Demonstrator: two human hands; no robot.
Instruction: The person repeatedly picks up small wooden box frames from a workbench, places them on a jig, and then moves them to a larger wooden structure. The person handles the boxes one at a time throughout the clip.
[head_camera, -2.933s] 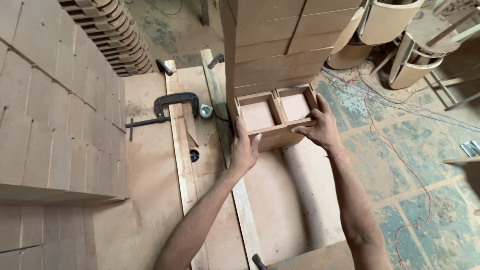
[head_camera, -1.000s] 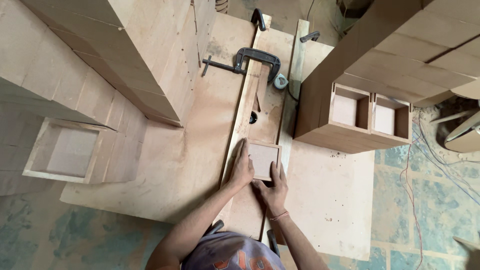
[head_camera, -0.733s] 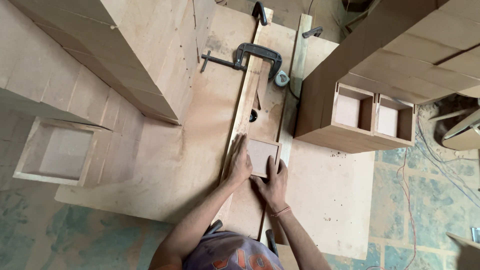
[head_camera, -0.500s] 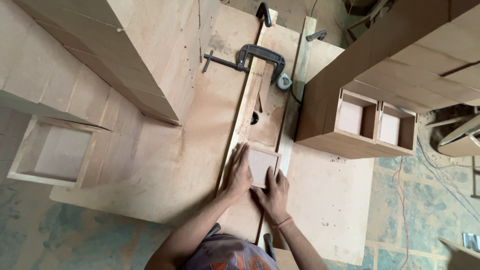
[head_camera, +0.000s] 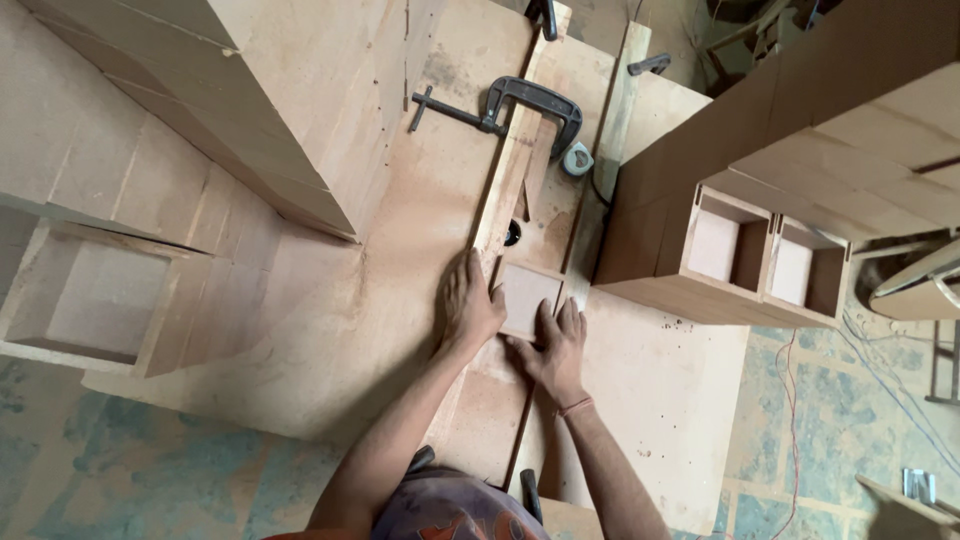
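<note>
A small shallow wooden box (head_camera: 528, 298), open side up, lies on the plywood bench (head_camera: 380, 300) between two long wooden guide strips. My left hand (head_camera: 470, 305) presses flat against its left side and the left guide strip (head_camera: 497, 205). My right hand (head_camera: 553, 350) rests against its near edge and right corner, fingers spread. Both hands touch the box rather than lift it. A round hole in the bench shows just beyond the box.
A black C-clamp (head_camera: 520, 100) pins the guide strip at the far end, beside a small tape measure (head_camera: 577, 158). Tall stacks of wooden boxes stand at the left (head_camera: 180, 130) and right (head_camera: 760, 240), with open compartments facing me. Red wires run over the tiled floor at right.
Earlier my hands held a two-compartment box against the right stack. Over the last second they stay on the small box on the bench, which has slid slightly nearer along the strips.
</note>
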